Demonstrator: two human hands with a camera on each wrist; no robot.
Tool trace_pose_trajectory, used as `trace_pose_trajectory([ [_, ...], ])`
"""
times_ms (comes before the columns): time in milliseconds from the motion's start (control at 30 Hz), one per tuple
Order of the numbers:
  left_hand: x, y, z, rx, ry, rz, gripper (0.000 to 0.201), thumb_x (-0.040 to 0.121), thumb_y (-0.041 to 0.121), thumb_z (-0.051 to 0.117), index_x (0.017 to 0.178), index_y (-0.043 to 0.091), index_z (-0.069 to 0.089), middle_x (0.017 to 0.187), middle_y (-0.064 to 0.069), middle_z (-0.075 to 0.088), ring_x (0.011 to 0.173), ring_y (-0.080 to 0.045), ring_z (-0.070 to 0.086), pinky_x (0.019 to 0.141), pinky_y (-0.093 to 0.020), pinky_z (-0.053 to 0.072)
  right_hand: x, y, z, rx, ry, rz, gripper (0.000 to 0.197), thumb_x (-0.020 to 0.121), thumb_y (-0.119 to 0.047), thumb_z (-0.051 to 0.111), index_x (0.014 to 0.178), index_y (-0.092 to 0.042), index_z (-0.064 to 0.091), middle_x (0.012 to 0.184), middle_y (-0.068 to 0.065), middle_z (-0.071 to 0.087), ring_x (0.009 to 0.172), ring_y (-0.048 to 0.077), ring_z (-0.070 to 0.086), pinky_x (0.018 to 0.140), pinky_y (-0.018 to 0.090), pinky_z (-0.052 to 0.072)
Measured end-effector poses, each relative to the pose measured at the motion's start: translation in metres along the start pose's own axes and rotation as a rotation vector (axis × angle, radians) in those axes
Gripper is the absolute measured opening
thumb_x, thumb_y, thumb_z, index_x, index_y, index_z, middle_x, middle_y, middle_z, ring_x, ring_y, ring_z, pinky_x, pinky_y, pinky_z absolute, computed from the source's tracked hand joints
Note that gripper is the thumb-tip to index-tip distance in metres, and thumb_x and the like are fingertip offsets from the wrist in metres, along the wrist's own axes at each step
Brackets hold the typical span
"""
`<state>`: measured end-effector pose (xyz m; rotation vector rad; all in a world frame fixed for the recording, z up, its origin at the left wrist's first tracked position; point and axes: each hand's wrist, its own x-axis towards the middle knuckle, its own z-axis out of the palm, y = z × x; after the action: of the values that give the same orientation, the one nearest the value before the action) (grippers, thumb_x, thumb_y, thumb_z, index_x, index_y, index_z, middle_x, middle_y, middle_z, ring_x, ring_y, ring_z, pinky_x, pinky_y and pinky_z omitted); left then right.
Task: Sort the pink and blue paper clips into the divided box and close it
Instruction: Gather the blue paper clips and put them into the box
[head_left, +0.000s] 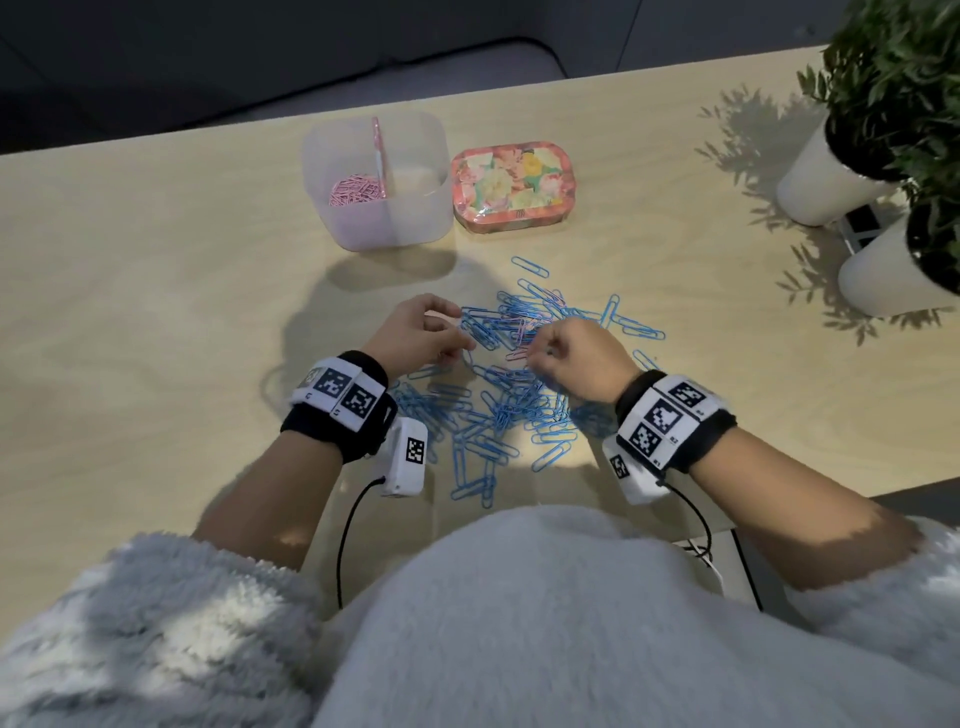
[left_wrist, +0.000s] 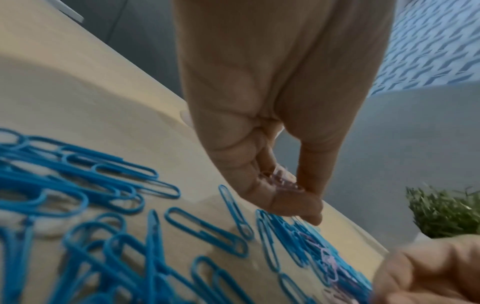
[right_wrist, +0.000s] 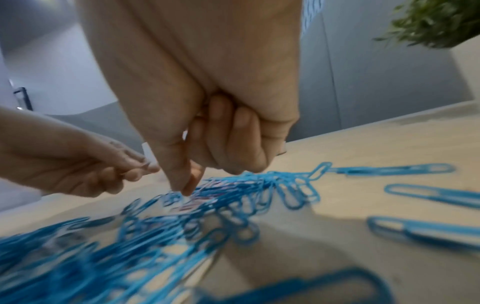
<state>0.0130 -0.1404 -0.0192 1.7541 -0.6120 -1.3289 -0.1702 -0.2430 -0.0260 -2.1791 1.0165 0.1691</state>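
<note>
Over the near middle of the table, the left hand (head_left: 423, 332) held a small bunch of pink clips (left_wrist: 281, 180) between curled fingers and thumb, at the left edge of the scattered blue paper clips (head_left: 506, 400). Just beside it, the right hand (head_left: 574, 358) reached its thumb and forefinger, tips together, down into the pile, where a few loose pink paper clips (head_left: 522, 332) lay tangled among the blue; whether it gripped one could not be told. Further off, the translucent divided box (head_left: 375, 182) stood open, a heap of pink clips in its left compartment (head_left: 356, 191). Its floral lid (head_left: 508, 182) lay touching or just beside the box on the right. The pale wooden table (head_left: 156, 291) carried soft shadows, and two white pots of green plants (head_left: 883, 171) stood at its far right. Beyond the table's far edge the room was dim and grey.
</note>
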Motion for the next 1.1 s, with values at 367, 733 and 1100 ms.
trace_pose_trajectory([
  [367,0.016,-0.001,0.034,0.874,-0.042,0.172,0.012,0.086,0.026,0.058,0.077,0.017,0.057,0.075,-0.004,0.059,0.072,-0.023,0.054,0.066,-0.029,0.038,0.021,-0.013,0.005,-0.265,-0.002,-0.067,0.004,0.077,-0.017,0.06,0.079,-0.017,0.062,0.09,0.008,0.068,0.09,0.031,0.061,0.066,0.028,0.036],
  [733,0.007,-0.009,0.037,1.159,-0.113,0.329,0.015,0.086,0.029,0.058,0.097,0.019,0.063,0.101,-0.003,0.067,0.1,-0.025,0.061,0.076,-0.031,0.042,0.019,0.014,-0.019,0.683,0.038,0.225,0.023,0.089,0.002,0.039,0.078,-0.015,0.05,0.06,0.006,0.055,0.031,0.005,0.044,0.034,0.011,0.03],
  [1100,0.002,-0.01,0.027,0.888,-0.195,0.14,0.007,0.084,0.015,0.054,0.078,0.014,0.055,0.082,-0.01,0.061,0.073,-0.017,0.054,0.068,-0.025,0.041,0.034,-0.001,0.002,0.108,0.096,0.106,0.022,0.08,-0.018,0.061,0.059,-0.017,0.054,0.059,0.003,0.056,0.059,0.017,0.055,0.057,0.025,0.037],
])
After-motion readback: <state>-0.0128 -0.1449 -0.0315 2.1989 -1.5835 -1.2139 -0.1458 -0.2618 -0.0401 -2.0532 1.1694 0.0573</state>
